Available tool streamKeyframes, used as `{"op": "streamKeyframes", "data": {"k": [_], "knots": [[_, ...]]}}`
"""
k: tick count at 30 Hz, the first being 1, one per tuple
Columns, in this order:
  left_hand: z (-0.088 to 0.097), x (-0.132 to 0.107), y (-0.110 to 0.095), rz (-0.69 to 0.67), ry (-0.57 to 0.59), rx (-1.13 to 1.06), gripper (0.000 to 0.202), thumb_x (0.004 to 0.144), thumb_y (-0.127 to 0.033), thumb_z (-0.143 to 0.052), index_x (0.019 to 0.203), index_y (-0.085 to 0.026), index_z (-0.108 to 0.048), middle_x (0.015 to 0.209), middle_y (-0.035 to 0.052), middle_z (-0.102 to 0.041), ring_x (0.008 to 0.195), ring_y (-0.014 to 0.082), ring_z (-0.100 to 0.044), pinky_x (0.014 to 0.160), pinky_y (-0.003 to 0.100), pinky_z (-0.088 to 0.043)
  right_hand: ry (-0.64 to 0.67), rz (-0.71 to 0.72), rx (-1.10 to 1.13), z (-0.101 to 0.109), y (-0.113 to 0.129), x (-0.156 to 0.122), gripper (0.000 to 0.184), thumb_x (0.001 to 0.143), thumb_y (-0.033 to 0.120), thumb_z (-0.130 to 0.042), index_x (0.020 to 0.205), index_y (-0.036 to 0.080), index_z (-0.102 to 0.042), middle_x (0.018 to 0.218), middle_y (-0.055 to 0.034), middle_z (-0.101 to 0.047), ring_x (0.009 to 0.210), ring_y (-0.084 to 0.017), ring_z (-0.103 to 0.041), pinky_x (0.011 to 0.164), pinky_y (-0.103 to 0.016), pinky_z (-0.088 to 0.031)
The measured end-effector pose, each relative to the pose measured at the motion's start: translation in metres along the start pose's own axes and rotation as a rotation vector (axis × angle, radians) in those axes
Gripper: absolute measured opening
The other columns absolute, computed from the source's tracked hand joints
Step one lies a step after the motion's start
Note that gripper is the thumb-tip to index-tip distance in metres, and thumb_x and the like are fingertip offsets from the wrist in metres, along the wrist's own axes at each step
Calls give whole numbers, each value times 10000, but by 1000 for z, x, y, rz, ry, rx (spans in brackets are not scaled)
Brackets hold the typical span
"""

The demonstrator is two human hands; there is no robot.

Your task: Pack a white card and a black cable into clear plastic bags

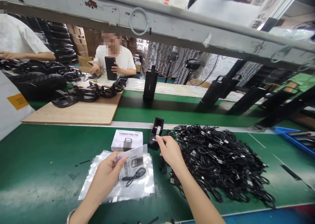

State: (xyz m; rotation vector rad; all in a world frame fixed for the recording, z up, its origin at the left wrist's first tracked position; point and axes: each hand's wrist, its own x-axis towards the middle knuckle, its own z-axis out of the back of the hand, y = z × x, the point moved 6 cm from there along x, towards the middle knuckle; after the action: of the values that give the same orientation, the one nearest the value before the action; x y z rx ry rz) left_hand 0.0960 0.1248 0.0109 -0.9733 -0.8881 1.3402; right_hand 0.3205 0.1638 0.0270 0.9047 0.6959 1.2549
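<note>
My left hand [105,179] pinches the top of a small clear plastic bag [130,155] holding a printed card and a coiled black cable [135,177]. It is shut on the bag above a loose pile of clear plastic sheets [146,184]. My right hand [170,152] hangs over the green belt [44,165], fingers apart and empty, close to a black bracket-like device [155,133]. Left of that device stands a white "Thunder Trail Pro" box [126,140]. A big heap of bundled black cables [219,163] lies to the right of my right hand.
A wooden board [73,114] bears black strap-like parts. Beyond it, a co-worker [114,55] holds a black cylinder. More black cylinders stand on a farther belt. A blue tray [292,140] sits at right, and a metal beam [157,27] crosses overhead.
</note>
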Motion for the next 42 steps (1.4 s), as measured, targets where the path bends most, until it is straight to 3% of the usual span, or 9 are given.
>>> {"op": "streamKeyframes", "data": {"k": [4,11,15,18,24,27,32,36,42], "knots": [[-3,0,4,24,35,-51,339,794,-458,-485,987,-197,-586,778,3,-672,748,191,-611,651,257,-469,61,-128,140,-15,-11,12,247,729,389,-570,721,153,-641,618,-19,-618,417,-118,-575,420,-217,-448],[-5,0,12,57,58,-128,332,799,-454,-488,992,-197,-571,812,0,-679,767,183,-617,677,251,-469,100,-278,414,-13,-27,-3,334,717,418,-595,927,165,-651,1020,-97,-636,697,-167,-659,641,-302,-535],[-10,2,16,71,75,-161,326,804,-447,-482,999,-198,-558,784,-5,-669,741,178,-611,664,251,-463,111,-167,426,-18,-25,-18,268,723,422,-589,768,179,-695,1168,-91,-560,1015,-237,-568,840,-346,-456],[-11,3,16,62,77,-151,328,808,-449,-475,1009,-199,-541,720,-21,-636,688,165,-584,649,250,-452,3,-35,110,-16,-25,-23,270,753,372,-546,608,182,-672,1070,-102,-582,1115,-242,-479,880,-320,-407],[-8,0,14,50,46,-159,320,817,-448,-459,997,-194,-533,665,-36,-572,651,148,-530,649,250,-437,-78,47,-124,-10,-11,-42,237,767,327,-503,600,180,-583,916,-73,-539,667,-167,-547,699,-330,-413],[-9,-3,10,42,42,-168,320,812,-443,-468,995,-190,-538,702,-25,-599,672,152,-547,648,248,-438,110,33,88,-28,7,-58,274,782,391,-493,636,171,-566,718,-22,-539,528,-110,-476,530,-247,-386],[-12,-10,3,27,-26,-92,310,777,-448,-504,904,-177,-587,632,-28,-609,581,142,-549,528,215,-416,446,-229,337,-79,9,-68,394,770,496,-454,672,138,-586,515,5,-573,286,-46,-304,309,-189,-237],[-13,-15,4,59,-45,-181,341,748,-463,-541,906,-168,-603,624,-19,-633,575,144,-561,530,219,-431,441,-200,162,-87,4,-61,461,736,551,-493,514,155,-572,415,-6,-560,281,-73,-372,347,-206,-296],[3,-24,19,235,-31,-537,436,696,-425,-638,1052,-180,-577,793,28,-705,649,177,-633,610,266,-502,332,85,-495,-58,2,-63,362,695,490,-609,497,190,-561,510,-5,-601,519,-144,-529,500,-235,-321]]}}
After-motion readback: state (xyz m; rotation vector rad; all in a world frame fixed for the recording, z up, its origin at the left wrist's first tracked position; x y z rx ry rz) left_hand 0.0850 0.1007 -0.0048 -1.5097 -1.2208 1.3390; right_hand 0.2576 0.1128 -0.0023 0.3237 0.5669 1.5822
